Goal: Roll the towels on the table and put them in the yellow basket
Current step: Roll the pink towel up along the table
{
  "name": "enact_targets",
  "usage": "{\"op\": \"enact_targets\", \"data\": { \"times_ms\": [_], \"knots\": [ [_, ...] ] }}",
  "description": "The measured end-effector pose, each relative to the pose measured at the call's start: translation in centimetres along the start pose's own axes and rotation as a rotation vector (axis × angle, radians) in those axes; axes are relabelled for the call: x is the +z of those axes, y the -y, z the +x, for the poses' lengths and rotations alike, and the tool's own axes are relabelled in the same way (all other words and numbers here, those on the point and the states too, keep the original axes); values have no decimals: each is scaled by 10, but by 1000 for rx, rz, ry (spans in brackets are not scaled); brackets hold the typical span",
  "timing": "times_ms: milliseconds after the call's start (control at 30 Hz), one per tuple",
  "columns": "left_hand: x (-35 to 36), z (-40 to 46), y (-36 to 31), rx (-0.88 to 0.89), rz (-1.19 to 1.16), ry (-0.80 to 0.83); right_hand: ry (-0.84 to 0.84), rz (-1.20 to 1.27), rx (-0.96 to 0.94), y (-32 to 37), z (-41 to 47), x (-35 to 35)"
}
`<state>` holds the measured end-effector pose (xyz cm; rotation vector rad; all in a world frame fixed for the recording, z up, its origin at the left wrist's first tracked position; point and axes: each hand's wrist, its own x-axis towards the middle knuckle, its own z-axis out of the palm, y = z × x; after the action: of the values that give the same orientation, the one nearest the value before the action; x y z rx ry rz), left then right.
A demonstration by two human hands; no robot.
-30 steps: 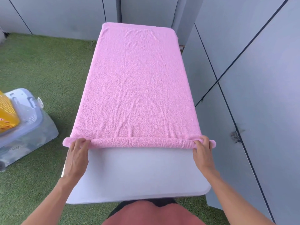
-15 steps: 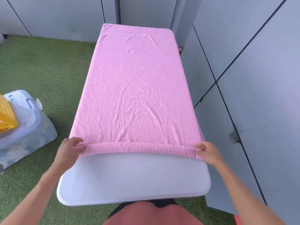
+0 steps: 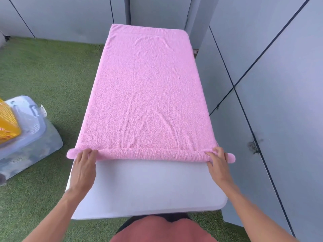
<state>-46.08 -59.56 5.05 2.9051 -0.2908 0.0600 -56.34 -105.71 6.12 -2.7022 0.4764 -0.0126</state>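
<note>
A pink towel is spread over a white table on green turf, grey walls close by. Its rolled near edge is held by left hand and right hand, fingers curled over it. A yellow basket is seen at left.

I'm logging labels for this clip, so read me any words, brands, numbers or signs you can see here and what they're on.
No text can be read in this view.
Yellow basket: reddish marks on its side, too blurred to read.
Clear storage bin under it: a pale patch on its front, too small to tell.
Pink towel, white table and grey wall panels: no print visible.
</note>
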Motion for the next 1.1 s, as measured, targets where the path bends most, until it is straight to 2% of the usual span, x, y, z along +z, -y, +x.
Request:
{"op": "enact_targets", "data": {
  "times_ms": [167, 267, 333, 400, 467, 500, 567, 633, 800, 900, 1000, 1100],
  "knots": [
    [-3, 10, 18, 12, 5, 103, 160, -23, -36, -6, 5, -12],
    [-3, 7, 29, -16, 22, 219, 456, -68, -6, -17, 5, -26],
    [-6, 13, 32, -78, -20, 353, 568, -22, 95, -21, 12, -33],
    [-12, 24, 28, -190, -145, 422, 456, 211, 198, -19, 17, -35],
    [-19, 30, 20, -256, -263, 312, 177, 289, 229, -9, 15, -28],
    [-23, 28, 15, -244, -242, 206, 46, 191, 215, -3, 12, -25],
    [-22, 19, 9, -126, -59, 38, -141, -95, 138, 8, -1, -16],
    [-15, 5, 4, -22, 37, -18, -198, -222, 53, 10, -17, -5],
    [-4, -16, -1, 41, 80, -6, -43, -106, -60, 2, -28, 9],
    [-5, 1, -5, 14, 84, 31, 14, -18, 20, 3, -5, 4],
    [-8, 19, -6, -6, 98, 86, 77, -71, 16, 11, 15, -8],
    [-11, 19, 5, -1, 97, 139, 253, -91, 8, 3, 20, -20]
  ]
}}
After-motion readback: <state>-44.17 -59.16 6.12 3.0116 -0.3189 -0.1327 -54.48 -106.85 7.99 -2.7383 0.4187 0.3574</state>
